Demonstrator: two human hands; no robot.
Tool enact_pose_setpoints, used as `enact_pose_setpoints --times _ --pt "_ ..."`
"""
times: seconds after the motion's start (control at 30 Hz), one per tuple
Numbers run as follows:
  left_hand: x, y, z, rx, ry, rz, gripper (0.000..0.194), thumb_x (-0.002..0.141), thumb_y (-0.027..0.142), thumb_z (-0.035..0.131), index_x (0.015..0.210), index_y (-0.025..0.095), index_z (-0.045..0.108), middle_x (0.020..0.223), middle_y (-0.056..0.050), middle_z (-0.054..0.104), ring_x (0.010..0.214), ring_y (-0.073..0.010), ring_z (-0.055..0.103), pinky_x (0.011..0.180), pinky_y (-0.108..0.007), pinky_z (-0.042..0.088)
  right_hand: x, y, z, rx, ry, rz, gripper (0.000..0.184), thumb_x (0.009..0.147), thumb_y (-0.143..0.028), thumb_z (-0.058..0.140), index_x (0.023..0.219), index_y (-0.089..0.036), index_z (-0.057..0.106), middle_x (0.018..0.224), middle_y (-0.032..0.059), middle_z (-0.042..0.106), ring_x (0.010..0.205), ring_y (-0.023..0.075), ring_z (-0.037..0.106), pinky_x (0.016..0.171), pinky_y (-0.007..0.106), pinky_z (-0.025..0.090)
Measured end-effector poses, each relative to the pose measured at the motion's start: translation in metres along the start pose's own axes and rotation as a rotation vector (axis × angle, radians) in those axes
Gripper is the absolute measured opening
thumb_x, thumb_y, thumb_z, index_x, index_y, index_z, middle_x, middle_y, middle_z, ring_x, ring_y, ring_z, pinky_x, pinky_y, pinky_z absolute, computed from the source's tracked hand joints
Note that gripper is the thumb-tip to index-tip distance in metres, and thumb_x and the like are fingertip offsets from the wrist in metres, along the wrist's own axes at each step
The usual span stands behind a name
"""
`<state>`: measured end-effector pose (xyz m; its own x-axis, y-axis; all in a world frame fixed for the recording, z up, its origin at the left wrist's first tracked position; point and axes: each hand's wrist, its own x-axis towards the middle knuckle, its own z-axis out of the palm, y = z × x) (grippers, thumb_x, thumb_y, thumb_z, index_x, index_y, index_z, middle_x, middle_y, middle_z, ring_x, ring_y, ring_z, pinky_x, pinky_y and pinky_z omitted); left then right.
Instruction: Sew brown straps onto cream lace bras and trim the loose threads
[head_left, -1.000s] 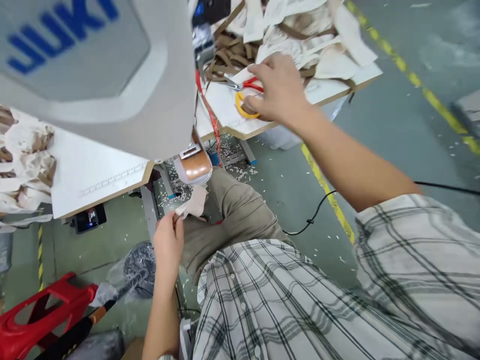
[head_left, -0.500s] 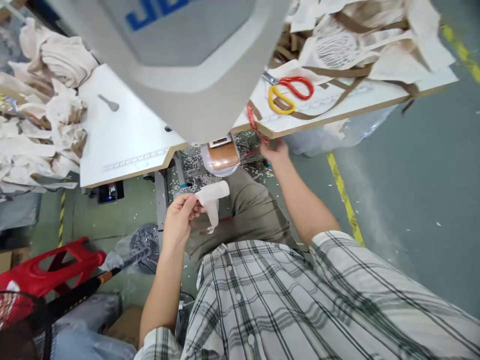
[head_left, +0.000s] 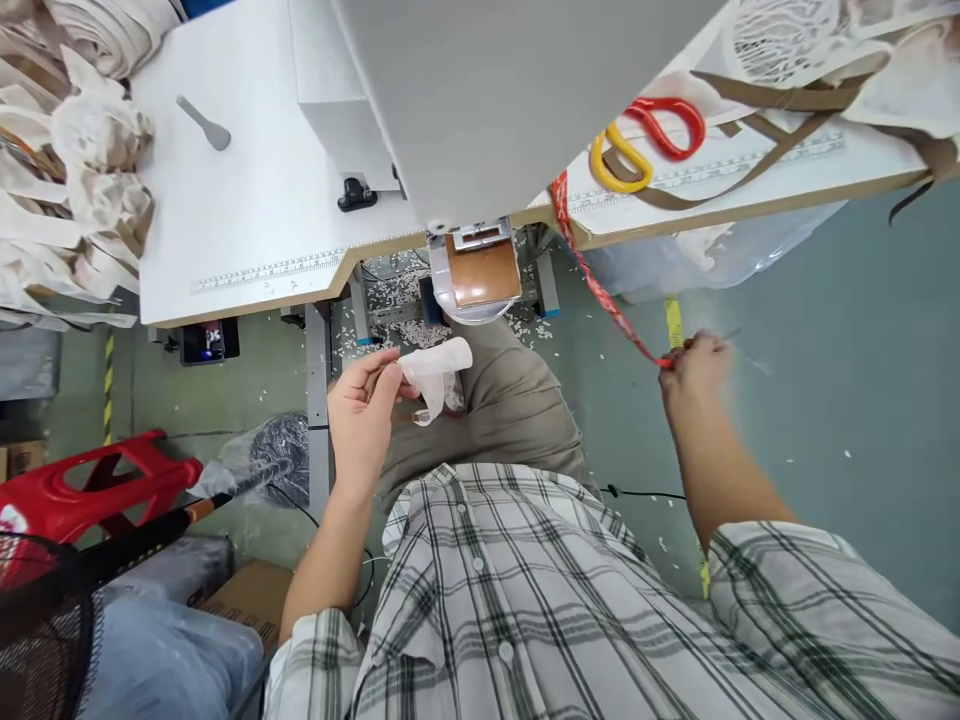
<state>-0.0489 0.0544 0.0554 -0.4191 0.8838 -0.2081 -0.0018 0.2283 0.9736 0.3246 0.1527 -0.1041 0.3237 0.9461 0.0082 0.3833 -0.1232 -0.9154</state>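
My left hand (head_left: pixel 365 400) is closed, thumb against fingers, on a white fabric piece (head_left: pixel 439 365) with a rolled end and a hanging strip, held above my lap. Out to the right over the floor, my right hand (head_left: pixel 697 365) closes on the lower end of a red patterned strap (head_left: pixel 600 290), pulled taut from the table edge. A thin blurred tip shows past its fingers, too smeared to name. Between the hands, beneath the machine head (head_left: pixel 510 110), is a small plate with a brown pad (head_left: pixel 484 275).
Scissors (head_left: pixel 630 170) with red and yellow handles lie on the white table (head_left: pixel 247 180), right of the machine. A grey spoon-shaped tool (head_left: pixel 206 125) lies at left. Piled cream fabric (head_left: pixel 97 130) covers the left end. A red stool (head_left: pixel 97 490) stands lower left.
My right hand has moved right and away from the table edge, drawing the red strap out into a long line. My left hand keeps its hold on the white fabric. The view has shifted.
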Motion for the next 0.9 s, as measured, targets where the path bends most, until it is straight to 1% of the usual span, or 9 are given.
enact_pose_setpoints --times 0.1,0.17,0.23,0.3,0.33,0.4,0.53,0.7,0.9 --pt "-0.002 0.002 0.005 0.033 0.001 0.042 0.017 0.087 0.030 0.072 0.101 0.022 0.077 0.073 -0.001 0.073 0.062 -0.0139 0.070 0.059 -0.023 0.052 -0.033 -0.011 0.015 -0.025 -0.025 0.019 0.055 0.100 -0.070 0.026 0.100 -0.027 0.060 0.076 0.0039 0.060 0.049 0.0130 0.045 0.046 0.029 0.038" --pt "-0.003 0.003 0.008 0.064 0.005 0.069 0.016 0.087 0.031 0.072 0.099 0.022 0.077 0.075 -0.002 0.074 0.063 -0.0146 0.070 0.059 -0.023 0.054 -0.060 -0.033 0.026 -0.039 -0.134 0.001 0.052 0.097 -0.072 0.036 0.093 -0.025 0.060 0.075 0.0057 0.063 0.050 0.0149 0.051 0.050 0.031 0.042" --pt "-0.006 0.004 0.010 0.100 0.010 0.092 0.016 0.088 0.032 0.071 0.097 0.022 0.078 0.075 -0.003 0.074 0.066 -0.0150 0.071 0.060 -0.023 0.055 -0.086 -0.068 0.038 -0.048 -0.318 -0.052 0.039 0.095 -0.061 0.054 0.089 -0.024 0.063 0.080 0.0069 0.070 0.063 0.0180 0.063 0.064 0.034 0.050" --pt "-0.008 0.004 0.012 0.138 0.006 0.098 0.017 0.089 0.034 0.071 0.099 0.022 0.078 0.076 -0.003 0.075 0.068 -0.0156 0.072 0.060 -0.023 0.056 -0.107 -0.109 0.051 -0.038 -0.579 -0.125 0.025 0.099 -0.045 0.050 0.102 -0.024 0.063 0.083 0.0031 0.073 0.066 0.0173 0.066 0.074 0.035 0.052" --pt "-0.009 0.004 0.012 0.153 0.001 0.099 0.018 0.090 0.035 0.070 0.099 0.022 0.078 0.077 -0.003 0.075 0.068 -0.0159 0.072 0.059 -0.023 0.056 -0.115 -0.130 0.058 -0.009 -0.684 -0.132 0.023 0.101 -0.039 0.047 0.113 -0.024 0.060 0.081 0.0009 0.073 0.062 0.0159 0.066 0.072 0.033 0.052" --pt "-0.011 0.004 0.012 0.170 -0.015 0.109 0.019 0.090 0.036 0.070 0.101 0.022 0.078 0.079 -0.004 0.075 0.069 -0.0164 0.073 0.061 -0.025 0.058 -0.125 -0.164 0.070 0.047 -0.801 -0.150 0.021 0.102 -0.034 0.044 0.116 -0.023 0.056 0.078 -0.0009 0.073 0.058 0.0148 0.065 0.067 0.030 0.050" --pt "-0.014 0.003 0.010 0.181 -0.011 0.143 0.020 0.090 0.035 0.071 0.101 0.021 0.078 0.085 -0.005 0.076 0.070 -0.0164 0.074 0.068 -0.028 0.061 -0.129 -0.198 0.087 0.016 -0.860 -0.205 0.015 0.100 -0.033 0.046 0.100 -0.022 0.057 0.076 -0.0004 0.073 0.064 0.0158 0.067 0.063 0.027 0.045" --pt "-0.016 0.002 0.010 0.188 0.004 0.154 0.019 0.089 0.034 0.071 0.101 0.021 0.078 0.082 -0.004 0.076 0.069 -0.0165 0.074 0.061 -0.025 0.059 -0.128 -0.203 0.091 -0.057 -0.850 -0.235 0.016 0.099 -0.031 0.048 0.096 -0.022 0.061 0.078 0.0006 0.073 0.065 0.0159 0.064 0.060 0.026 0.039" --pt "-0.017 0.001 0.011 0.238 -0.011 0.205 0.018 0.091 0.032 0.069 0.103 0.022 0.078 0.082 -0.002 0.076 0.070 -0.0153 0.073 0.063 -0.025 0.060 -0.128 -0.206 0.091 -0.116 -0.843 -0.221 0.017 0.098 -0.031 0.049 0.092 -0.021 0.062 0.078 0.0008 0.072 0.065 0.0150 0.062 0.059 0.025 0.036"
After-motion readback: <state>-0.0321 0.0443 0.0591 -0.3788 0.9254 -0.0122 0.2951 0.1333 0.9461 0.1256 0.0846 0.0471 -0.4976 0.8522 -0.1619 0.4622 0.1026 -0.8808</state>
